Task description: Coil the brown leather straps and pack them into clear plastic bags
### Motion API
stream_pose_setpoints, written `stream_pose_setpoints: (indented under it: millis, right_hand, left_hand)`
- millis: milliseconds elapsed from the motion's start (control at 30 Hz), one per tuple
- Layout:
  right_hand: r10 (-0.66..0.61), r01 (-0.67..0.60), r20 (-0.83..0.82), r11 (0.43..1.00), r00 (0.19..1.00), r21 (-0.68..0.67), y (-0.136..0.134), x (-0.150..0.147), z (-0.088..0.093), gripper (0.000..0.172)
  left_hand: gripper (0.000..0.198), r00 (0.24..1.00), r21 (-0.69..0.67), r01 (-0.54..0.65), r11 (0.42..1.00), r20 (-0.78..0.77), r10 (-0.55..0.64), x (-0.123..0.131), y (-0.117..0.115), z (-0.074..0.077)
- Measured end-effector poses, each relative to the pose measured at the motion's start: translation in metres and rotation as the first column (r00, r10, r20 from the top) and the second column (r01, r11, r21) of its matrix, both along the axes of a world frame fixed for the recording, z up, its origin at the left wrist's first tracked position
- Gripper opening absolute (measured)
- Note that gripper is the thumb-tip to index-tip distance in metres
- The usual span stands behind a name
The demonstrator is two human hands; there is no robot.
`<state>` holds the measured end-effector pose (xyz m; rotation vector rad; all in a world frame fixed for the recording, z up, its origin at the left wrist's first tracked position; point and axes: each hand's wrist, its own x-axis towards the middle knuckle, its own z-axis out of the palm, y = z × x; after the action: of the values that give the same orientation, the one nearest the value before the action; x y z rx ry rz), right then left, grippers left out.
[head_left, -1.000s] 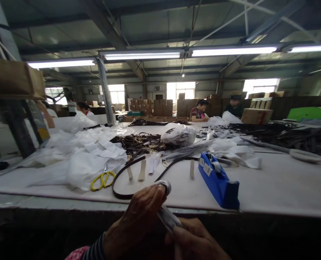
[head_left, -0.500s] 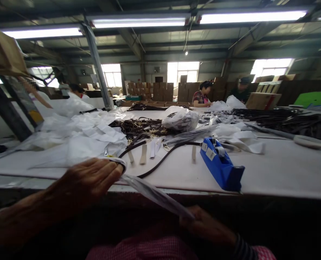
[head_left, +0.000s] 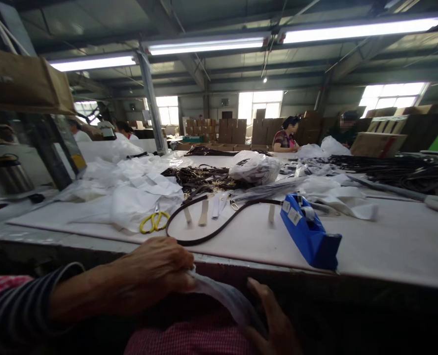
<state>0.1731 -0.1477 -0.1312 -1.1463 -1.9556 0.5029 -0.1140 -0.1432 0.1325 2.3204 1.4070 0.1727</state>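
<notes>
Just in front of the table edge, my left hand (head_left: 160,268) is closed on one end of a translucent plastic sleeve (head_left: 228,296). The sleeve slants down to the right, where my right hand (head_left: 274,320) touches its lower end with thumb and fingers apart. Shadow and blur hide part of that hand. On the table beyond, a dark strap (head_left: 219,235) lies in a curve, with yellow-handled scissors (head_left: 154,222) at its left and a blue tape dispenser (head_left: 310,234) at its right.
White wrapping sheets (head_left: 119,192) cover the table's left part. Dark straps with metal hooks (head_left: 204,177) and a clear plastic bag (head_left: 258,167) lie further back. More dark straps (head_left: 400,172) are piled at the right. A person (head_left: 286,135) is at the far side.
My left hand has moved right and down, off the scissors, which now show fully. My right hand's fingers have spread from their grip on the sleeve. The view has shifted left.
</notes>
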Motion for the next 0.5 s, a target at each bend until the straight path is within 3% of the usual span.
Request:
stream_pose_setpoints:
  millis: [33, 67, 133, 167, 233, 367, 500]
  right_hand:
    - [0.042, -0.033, -0.062, 0.988, 0.997, 0.153, -0.001, -0.019, 0.011, 0.076]
    - [0.062, -0.023, -0.135, 0.962, 0.989, 0.273, -0.002, -0.036, 0.022, 0.075]
    - [0.065, 0.034, -0.238, 0.92, 0.969, 0.391, -0.003, -0.058, 0.043, 0.05]
    - [0.068, 0.048, -0.262, 0.91, 0.963, 0.411, -0.002, -0.062, 0.051, 0.039]
    - [0.076, 0.039, -0.254, 0.908, 0.964, 0.418, 0.0, -0.061, 0.063, 0.033]
    - [0.053, 0.031, -0.196, 0.916, 0.979, 0.401, 0.003, -0.055, 0.065, 0.035]
    - [0.084, -0.006, -0.252, 0.955, 0.964, 0.295, 0.005, -0.07, 0.065, 0.041]
  left_hand:
    - [0.029, 0.994, -0.17, -0.051, 0.984, 0.089, 0.067, 0.01, 0.001, -0.003]
    - [0.031, 0.975, -0.346, -0.092, 0.934, 0.157, 0.154, 0.018, 0.002, -0.005]
    - [0.03, 0.919, -0.618, -0.122, 0.777, 0.225, 0.323, 0.029, 0.002, -0.011]
    - [0.03, 0.891, -0.693, -0.108, 0.713, 0.25, 0.378, 0.032, 0.001, -0.014]
    - [0.032, 0.83, -0.76, -0.049, 0.648, 0.33, 0.449, 0.034, -0.002, -0.023]
    - [0.041, 0.582, -0.72, 0.054, 0.692, 0.586, 0.564, 0.037, -0.01, -0.046]
    - [0.042, 0.332, -0.643, 0.202, 0.738, 0.754, 0.566, 0.051, -0.012, -0.059]
